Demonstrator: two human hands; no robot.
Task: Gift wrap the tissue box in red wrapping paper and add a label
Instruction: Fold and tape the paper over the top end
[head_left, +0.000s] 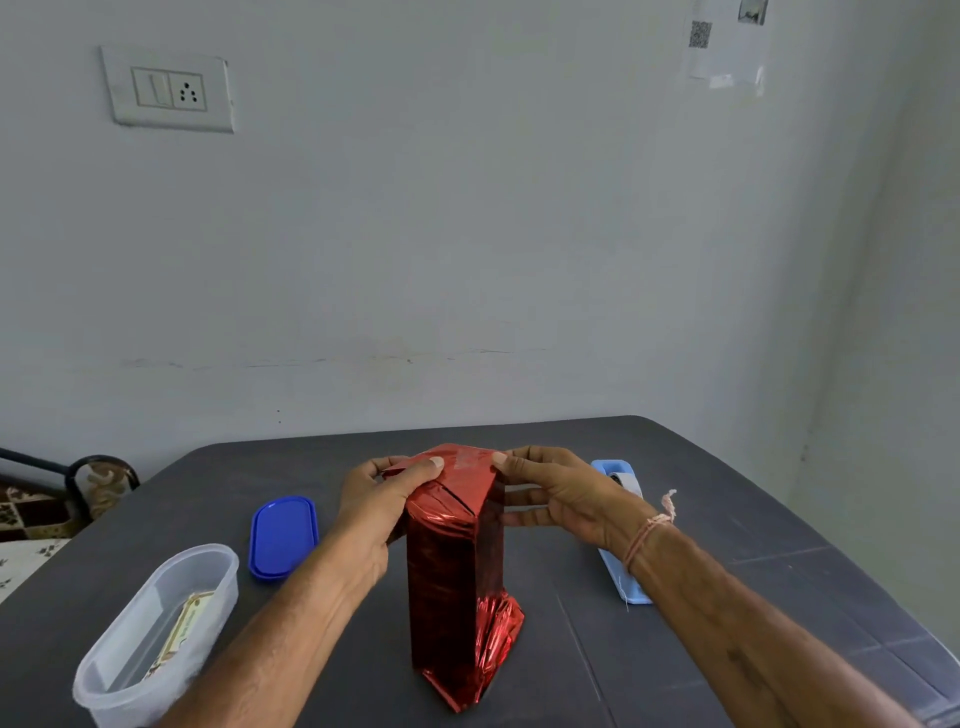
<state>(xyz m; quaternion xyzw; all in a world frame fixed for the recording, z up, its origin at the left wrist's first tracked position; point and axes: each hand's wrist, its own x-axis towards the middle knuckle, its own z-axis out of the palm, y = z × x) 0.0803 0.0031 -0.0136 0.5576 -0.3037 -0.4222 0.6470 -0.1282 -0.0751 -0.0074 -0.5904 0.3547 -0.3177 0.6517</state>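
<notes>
The tissue box (457, 577), covered in red wrapping paper (493, 639), stands on end at the middle of the dark tabletop (727, 509). The left hand (382, 499) and right hand (558, 493) pinch the folded paper flaps at its top end. Crumpled loose paper spreads at its base. A blue lid (283, 535) and a clear tub (156, 634) holding a label card (182, 631) lie toward the left edge; a light-blue tape dispenser (621, 525) lies right.
</notes>
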